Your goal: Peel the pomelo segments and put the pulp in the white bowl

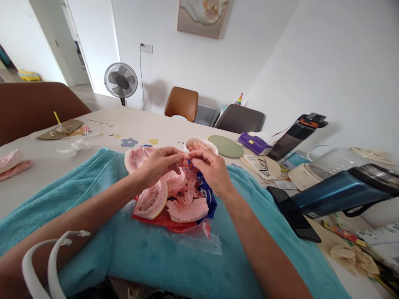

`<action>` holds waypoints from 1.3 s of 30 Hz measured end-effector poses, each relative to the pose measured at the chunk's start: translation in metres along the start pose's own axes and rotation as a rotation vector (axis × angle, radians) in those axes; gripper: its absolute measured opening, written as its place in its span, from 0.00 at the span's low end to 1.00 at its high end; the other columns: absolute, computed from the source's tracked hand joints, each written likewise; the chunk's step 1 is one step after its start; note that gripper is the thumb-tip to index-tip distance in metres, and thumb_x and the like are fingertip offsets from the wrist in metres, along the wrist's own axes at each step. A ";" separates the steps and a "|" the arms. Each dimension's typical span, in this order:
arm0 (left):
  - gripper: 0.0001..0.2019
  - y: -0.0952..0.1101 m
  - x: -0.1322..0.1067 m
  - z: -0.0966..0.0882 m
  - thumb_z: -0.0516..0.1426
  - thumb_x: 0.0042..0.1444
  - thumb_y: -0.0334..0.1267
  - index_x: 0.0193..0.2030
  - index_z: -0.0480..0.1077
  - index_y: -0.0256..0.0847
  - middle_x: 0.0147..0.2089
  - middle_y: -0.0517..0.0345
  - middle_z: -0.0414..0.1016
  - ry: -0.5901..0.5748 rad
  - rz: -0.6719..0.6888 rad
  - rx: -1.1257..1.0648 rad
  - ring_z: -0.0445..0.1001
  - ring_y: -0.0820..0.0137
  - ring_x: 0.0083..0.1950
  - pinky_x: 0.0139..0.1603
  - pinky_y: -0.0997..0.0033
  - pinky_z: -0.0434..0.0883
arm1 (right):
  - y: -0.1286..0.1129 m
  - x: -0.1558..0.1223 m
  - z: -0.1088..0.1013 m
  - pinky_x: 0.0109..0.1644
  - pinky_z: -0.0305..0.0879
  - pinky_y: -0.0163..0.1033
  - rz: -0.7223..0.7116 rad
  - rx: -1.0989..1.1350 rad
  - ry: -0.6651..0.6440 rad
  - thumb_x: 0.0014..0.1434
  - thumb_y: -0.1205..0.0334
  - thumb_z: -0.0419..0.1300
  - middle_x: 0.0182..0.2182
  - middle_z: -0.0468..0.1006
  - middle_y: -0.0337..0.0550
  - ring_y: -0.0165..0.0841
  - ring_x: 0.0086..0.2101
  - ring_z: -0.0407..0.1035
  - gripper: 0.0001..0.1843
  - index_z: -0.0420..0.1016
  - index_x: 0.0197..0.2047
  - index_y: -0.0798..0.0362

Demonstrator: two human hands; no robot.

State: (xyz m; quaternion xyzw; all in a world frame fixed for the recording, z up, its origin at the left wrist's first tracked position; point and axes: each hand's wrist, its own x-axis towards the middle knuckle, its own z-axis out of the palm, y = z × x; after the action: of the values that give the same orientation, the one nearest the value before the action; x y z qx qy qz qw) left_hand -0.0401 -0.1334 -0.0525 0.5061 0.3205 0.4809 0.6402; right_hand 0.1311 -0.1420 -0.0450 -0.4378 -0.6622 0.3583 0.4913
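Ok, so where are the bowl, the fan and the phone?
Bowl (215,148), head view: on its white rim.
Fan (122,82), head view: on its central hub.
Phone (294,216), head view: on the middle of its dark screen.

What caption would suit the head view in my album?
Left hand and right hand pinch a pink morsel over torn peel, white bowl just beyond.

The torn peel pieces are pale pink, and the rind wedge to their left is pink with a thin yellow-green edge. The plastic bag beneath is red and blue; the towel is plain teal. Farther off, the cream tabletop carries blue-grey and yellow flowers. The bowl is white, the round mat sage green, the packet at right purple with yellow.
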 end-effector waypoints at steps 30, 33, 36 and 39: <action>0.05 -0.010 -0.001 0.000 0.58 0.54 0.31 0.28 0.72 0.37 0.38 0.55 0.72 0.082 0.443 0.525 0.69 0.78 0.28 0.26 0.75 0.67 | 0.003 -0.006 0.020 0.27 0.64 0.32 0.042 0.127 0.064 0.51 0.62 0.61 0.24 0.75 0.35 0.26 0.25 0.68 0.04 0.72 0.32 0.52; 0.06 -0.013 -0.002 -0.002 0.55 0.56 0.29 0.29 0.71 0.38 0.39 0.53 0.72 0.071 0.589 0.766 0.72 0.73 0.37 0.36 0.71 0.71 | 0.002 -0.006 0.020 0.23 0.61 0.31 0.015 0.052 0.061 0.50 0.67 0.59 0.20 0.72 0.32 0.25 0.20 0.65 0.02 0.70 0.30 0.51; 0.07 -0.016 0.000 -0.004 0.53 0.58 0.28 0.31 0.71 0.38 0.40 0.51 0.72 0.049 0.755 0.967 0.72 0.70 0.42 0.44 0.68 0.70 | 0.004 -0.002 0.017 0.18 0.56 0.30 0.148 0.174 0.008 0.46 0.69 0.59 0.15 0.70 0.30 0.24 0.15 0.62 0.04 0.68 0.26 0.52; 0.07 -0.013 0.003 -0.008 0.54 0.57 0.29 0.30 0.71 0.37 0.39 0.52 0.73 0.064 0.690 0.942 0.72 0.70 0.42 0.43 0.69 0.70 | 0.007 0.004 0.010 0.15 0.54 0.29 0.331 0.366 -0.029 0.43 0.69 0.61 0.13 0.69 0.31 0.24 0.14 0.60 0.06 0.66 0.23 0.52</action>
State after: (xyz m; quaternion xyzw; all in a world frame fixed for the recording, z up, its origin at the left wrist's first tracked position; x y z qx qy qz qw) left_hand -0.0429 -0.1284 -0.0673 0.7965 0.3356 0.4823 0.1426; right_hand 0.1222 -0.1365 -0.0529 -0.4388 -0.5125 0.5540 0.4877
